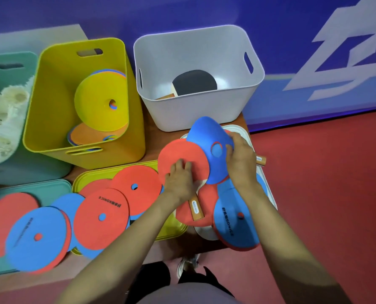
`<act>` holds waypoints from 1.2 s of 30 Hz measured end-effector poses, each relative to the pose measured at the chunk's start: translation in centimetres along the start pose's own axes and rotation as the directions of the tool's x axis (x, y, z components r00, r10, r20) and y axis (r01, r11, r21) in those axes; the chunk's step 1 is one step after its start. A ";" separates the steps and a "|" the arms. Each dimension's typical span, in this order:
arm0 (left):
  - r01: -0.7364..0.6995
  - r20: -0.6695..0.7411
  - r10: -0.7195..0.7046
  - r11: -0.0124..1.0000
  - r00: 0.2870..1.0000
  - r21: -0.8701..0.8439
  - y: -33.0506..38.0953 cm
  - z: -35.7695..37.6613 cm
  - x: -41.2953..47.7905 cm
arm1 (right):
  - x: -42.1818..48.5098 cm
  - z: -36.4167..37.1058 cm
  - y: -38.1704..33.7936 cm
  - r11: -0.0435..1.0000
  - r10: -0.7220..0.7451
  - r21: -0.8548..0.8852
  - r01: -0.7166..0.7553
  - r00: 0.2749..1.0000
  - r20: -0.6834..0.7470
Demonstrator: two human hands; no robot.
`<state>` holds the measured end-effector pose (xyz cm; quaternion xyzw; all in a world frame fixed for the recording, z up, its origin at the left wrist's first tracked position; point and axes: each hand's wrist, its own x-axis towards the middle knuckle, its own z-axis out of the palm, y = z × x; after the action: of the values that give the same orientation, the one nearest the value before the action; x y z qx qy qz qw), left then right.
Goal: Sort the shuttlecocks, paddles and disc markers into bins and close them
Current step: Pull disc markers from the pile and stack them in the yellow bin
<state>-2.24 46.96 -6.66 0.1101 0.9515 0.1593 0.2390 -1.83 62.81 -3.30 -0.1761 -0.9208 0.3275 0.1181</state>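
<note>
The right hand (241, 159) grips a bent blue round disc marker (206, 141), fingers curled over its edge, and the left hand (179, 176), at its eight o'clock, clutches a flat red round disc marker (180, 154) that the blue one overlaps. Below them a wooden-handled paddle (197, 210) lies among more discs on a white lid (241, 130). At the hands' twelve o'clock a white plastic bin (196, 115) holds a black-faced paddle (194, 82). At ten o'clock a yellow plastic bin (51, 102) holds a yellow disc marker (97, 99), and at nine o'clock a teal bin (18, 170) holds white shuttlecocks (5, 102).
</note>
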 end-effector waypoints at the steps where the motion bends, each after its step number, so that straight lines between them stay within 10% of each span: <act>1: -0.004 -0.001 0.004 1.000 1.000 -0.024 -0.1 -0.1 0.0 | -0.2 -0.1 -0.3 0.999 -0.044 0.006 0.044 0.998 -0.051; 12: -0.016 -0.042 0.006 0.967 0.999 -0.253 -1.7 -0.5 -0.4 | -0.2 -1.3 -5.0 0.907 -0.293 0.149 0.395 0.842 -0.452; 16: -0.120 -0.326 -0.144 0.735 0.934 -0.667 -1.6 -3.4 -0.2 | 0.1 -2.7 -7.0 0.835 -0.271 0.357 0.419 0.877 -0.396; 24: -0.365 -0.552 -0.422 0.447 0.719 -0.817 -2.5 -9.9 -1.7 | 0.3 -3.1 -10.1 0.783 -0.175 0.505 0.363 0.908 -0.381; 30: -0.331 -0.368 -0.336 0.164 0.867 -0.929 -6.1 -14.7 -4.1 | 1.0 -2.2 -12.4 0.751 -0.138 0.579 0.319 0.932 -0.335; 36: -0.324 -0.378 -0.408 0.197 0.831 -0.925 -10.6 -17.8 -5.2 | 2.1 0.9 -16.0 0.782 -0.171 0.547 0.299 0.946 -0.274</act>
<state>-7.91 31.26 6.60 -0.1462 0.6543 0.7414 -0.0292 -7.96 51.53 6.59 -0.0483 -0.7734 0.5550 0.3024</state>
